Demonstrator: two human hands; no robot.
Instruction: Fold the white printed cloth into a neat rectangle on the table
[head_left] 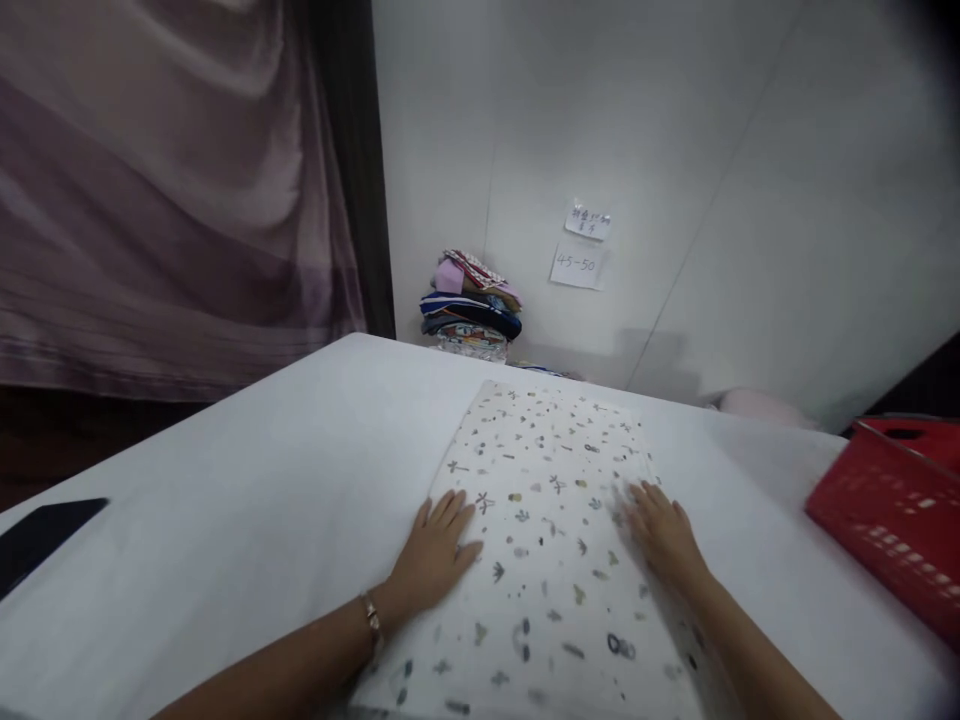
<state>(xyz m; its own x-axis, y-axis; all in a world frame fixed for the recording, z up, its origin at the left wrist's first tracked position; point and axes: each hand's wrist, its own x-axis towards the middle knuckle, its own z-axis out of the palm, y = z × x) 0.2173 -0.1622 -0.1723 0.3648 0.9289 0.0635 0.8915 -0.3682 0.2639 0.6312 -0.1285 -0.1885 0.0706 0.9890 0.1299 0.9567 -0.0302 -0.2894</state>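
A white cloth (540, 580) printed with small palm trees, leaves and fruit lies flat, as a long folded strip, on the white table. My left hand (435, 550) rests on its left edge, palm down with the fingers spread. On the right edge lies my right hand (660, 530), slightly blurred, its fingers stretched out over the cloth. Neither hand grips anything. The cloth's near end runs out of the bottom of the view.
The white table (262, 480) meets a pale wall with two paper notes (577, 265). A stack of folded fabrics (472, 310) stands behind the far edge. A red plastic basket (885, 510) sits at right, a dark flat object (49, 540) at left. A mauve curtain (165, 200) hangs left.
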